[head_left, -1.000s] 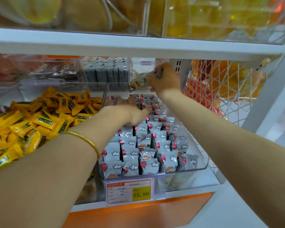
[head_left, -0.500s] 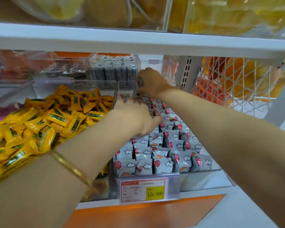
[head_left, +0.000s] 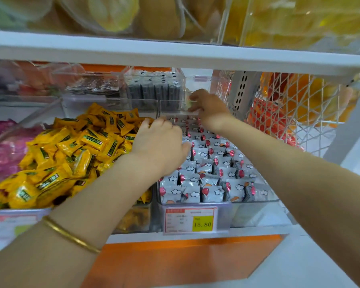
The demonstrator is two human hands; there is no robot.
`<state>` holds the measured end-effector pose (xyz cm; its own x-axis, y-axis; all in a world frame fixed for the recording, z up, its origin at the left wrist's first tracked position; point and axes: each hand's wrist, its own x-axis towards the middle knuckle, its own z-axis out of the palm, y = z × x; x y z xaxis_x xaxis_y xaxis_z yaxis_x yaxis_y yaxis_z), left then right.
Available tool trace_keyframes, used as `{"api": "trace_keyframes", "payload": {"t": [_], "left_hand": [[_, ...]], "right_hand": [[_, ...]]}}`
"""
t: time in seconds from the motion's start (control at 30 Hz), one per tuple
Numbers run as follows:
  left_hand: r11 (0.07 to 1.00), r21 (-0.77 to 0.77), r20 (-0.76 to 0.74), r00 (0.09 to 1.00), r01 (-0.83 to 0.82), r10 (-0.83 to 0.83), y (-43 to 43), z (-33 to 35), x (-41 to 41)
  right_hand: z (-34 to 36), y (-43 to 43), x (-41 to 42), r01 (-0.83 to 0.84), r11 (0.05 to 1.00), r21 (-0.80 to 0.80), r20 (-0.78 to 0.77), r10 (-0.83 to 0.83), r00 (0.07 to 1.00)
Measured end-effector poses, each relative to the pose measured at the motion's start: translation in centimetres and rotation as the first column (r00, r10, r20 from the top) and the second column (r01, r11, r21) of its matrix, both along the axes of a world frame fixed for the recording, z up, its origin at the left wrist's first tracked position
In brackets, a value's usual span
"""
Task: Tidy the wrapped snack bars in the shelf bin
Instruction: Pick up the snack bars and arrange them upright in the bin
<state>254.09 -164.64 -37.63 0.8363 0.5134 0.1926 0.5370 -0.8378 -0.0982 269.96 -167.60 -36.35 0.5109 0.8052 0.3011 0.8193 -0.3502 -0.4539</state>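
Left hand [head_left: 160,144] lies palm down on the back rows of bars [head_left: 206,169] in the clear bin [head_left: 256,201], thumb out, fingertips bent down out of sight; grasp cannot be told. Right hand [head_left: 211,109] is just beyond it at the bin's back wall, fingers curled; around what is unclear. Most bars stand in rows nearer than both hands. Yellow packets [head_left: 71,146] lie left of the left hand.

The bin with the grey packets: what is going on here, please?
A person is tidying the grey wrapped snack bars in a clear shelf bin. The left hand rests flat on the bars at the bin's back left. The right hand reaches to the rear wall; whether its fingers hold a bar is unclear. The front rows stand in lines.
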Motion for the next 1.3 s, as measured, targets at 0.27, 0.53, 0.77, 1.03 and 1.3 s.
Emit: {"api": "trace_keyframes", "payload": {"t": [0.27,0.53,0.77,1.03,1.3], "left_hand": [[0.996,-0.089,0.247,0.969,0.006,0.016,-4.2,-2.2,-3.6],[0.995,-0.077,0.31,0.95,0.063,-0.036,-6.1,-3.8,-5.0],[0.984,-0.111,0.379,0.921,0.139,-0.088,-5.7,-4.2,-5.0],[0.927,-0.279,0.627,0.779,0.25,-0.021,-5.9,-3.5,-5.7],[0.872,-0.355,0.699,0.715,0.337,0.009,-6.4,-2.3,-6.2]], "right_hand": [[0.0,-11.5,-5.5,-0.067,0.981,0.18,-0.126,0.091,0.988],[-1.5,-14.5,-8.5,-0.224,0.97,-0.093,0.106,0.233,0.967],[-2.6,-14.1,-8.8,-0.175,0.981,-0.081,0.186,0.187,0.964],[-1.3,-16.0,-8.4,0.085,0.803,0.59,-0.282,0.106,0.954],[-2.3,-16.3,-9.1,0.396,0.646,0.653,-0.742,0.439,0.507]]}}
